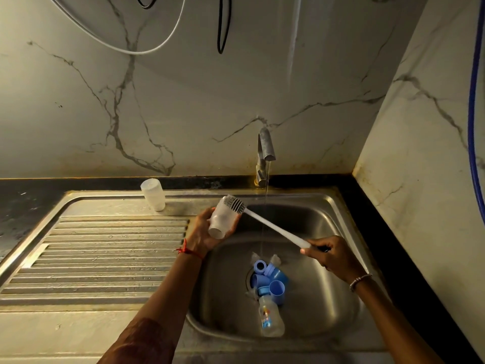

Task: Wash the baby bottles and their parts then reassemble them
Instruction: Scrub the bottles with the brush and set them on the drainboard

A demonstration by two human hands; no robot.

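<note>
Left hand [203, 233] grips bottle [223, 219]; right hand [332, 254] grips brush [273, 227].

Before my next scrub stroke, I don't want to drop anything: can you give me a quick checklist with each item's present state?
1. Left hand grips the clear bottle: ok.
2. Right hand holds the brush by its handle end: ok.
3. Brush head against the bottle: ok, on the outside near the base.
4. Tap running: ok, thin stream.
5. Bottle under the stream: not ok, water falls to its right.
6. Bottle's inside clean: cannot tell.
</note>
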